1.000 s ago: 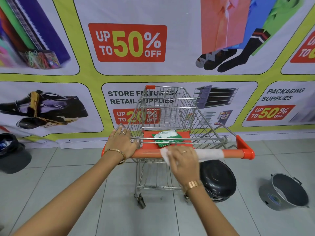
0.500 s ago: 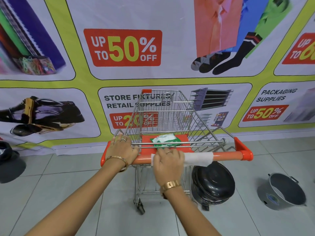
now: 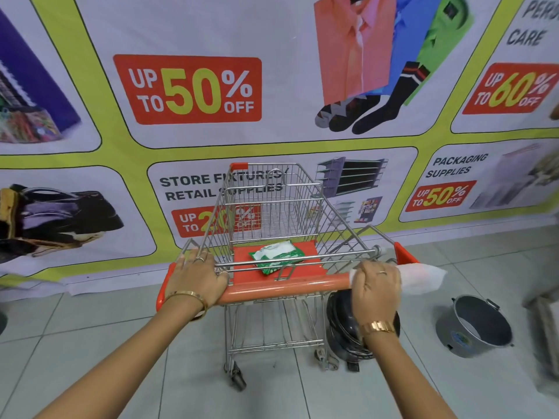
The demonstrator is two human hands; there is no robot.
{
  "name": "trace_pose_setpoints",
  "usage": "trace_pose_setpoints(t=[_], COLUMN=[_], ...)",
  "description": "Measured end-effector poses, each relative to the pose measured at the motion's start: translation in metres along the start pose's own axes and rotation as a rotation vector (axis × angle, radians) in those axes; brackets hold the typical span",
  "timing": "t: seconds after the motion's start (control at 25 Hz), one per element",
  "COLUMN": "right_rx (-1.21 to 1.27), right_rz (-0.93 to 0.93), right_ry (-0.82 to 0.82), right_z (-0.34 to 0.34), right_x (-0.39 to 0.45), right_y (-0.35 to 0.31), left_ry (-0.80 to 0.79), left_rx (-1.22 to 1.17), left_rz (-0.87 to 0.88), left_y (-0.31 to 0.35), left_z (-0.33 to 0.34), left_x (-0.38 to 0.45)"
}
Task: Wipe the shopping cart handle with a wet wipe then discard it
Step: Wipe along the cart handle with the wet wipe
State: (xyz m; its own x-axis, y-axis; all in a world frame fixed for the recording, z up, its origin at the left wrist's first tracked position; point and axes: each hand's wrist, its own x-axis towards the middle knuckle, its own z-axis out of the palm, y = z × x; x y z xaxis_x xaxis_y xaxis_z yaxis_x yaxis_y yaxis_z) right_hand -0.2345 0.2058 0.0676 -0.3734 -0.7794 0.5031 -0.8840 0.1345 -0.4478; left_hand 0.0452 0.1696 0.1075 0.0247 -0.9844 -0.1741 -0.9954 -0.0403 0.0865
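Grey floor tiles (image 3: 90, 343) run up to a wall covered by a printed banner (image 3: 187, 89) with discount panels in red and yellow. Facing the banner stands a wire shopping cart (image 3: 272, 213) with an orange handle (image 3: 287, 287) across its near end. On the orange child-seat flap (image 3: 305, 252) just behind the handle lies a green and white wipes packet (image 3: 276, 257), flat and a little askew. At the handle's left end the left hand (image 3: 198, 279) rests palm down over the bar, its fingers spread forward onto the wire rail beyond, rings showing on them; a gold bangle (image 3: 190, 297) sits on that wrist. Near the handle's right end the right hand (image 3: 376, 290) is curled over the bar, pressing a white wet wipe (image 3: 422, 279) against it; the wipe sticks out past the hand to the right, draped over the bar by the orange corner piece (image 3: 403, 254). A gold watch (image 3: 378, 326) is on the right wrist. On the floor below the right hand, beside the cart's rear wheel, sits a black round bin (image 3: 341, 328), partly hidden by the forearm. Further right, well apart from the cart, a grey metal bucket (image 3: 475, 325) lies tipped with its opening turned toward the camera.
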Motion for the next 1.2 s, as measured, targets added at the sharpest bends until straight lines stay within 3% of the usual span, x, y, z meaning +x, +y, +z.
trace_pose_setpoints(t=[0.28,0.56,0.76,0.88,1.08,1.2], right_rx=[0.108,0.127,0.061,0.021,-0.020,0.027], right_rz=[-0.231,-0.342,-0.532,-0.416,-0.201,-0.069], right_ry=[-0.061,-0.133,-0.063,-0.027,-0.114,-0.267], right_z=[0.031,0.042,0.036,0.025,0.012,0.010], right_x=[-0.048,-0.062,-0.047,-0.031,-0.005,-0.005], right_y=[-0.102,-0.125,-0.092,-0.060,-0.045,-0.065], left_ry=[-0.009,-0.002,0.016,0.004,-0.005,-0.039], left_rx=[-0.004,-0.031,-0.025,-0.065,-0.066,-0.083], left_rz=[0.023,0.056,0.095,0.111,0.129,0.159], left_y=[-0.001,-0.006,-0.007,-0.004,-0.004,-0.002], left_z=[-0.002,0.001,0.002,0.004,0.004,0.000], left_x=[0.001,0.004,0.002,0.001,0.007,0.008])
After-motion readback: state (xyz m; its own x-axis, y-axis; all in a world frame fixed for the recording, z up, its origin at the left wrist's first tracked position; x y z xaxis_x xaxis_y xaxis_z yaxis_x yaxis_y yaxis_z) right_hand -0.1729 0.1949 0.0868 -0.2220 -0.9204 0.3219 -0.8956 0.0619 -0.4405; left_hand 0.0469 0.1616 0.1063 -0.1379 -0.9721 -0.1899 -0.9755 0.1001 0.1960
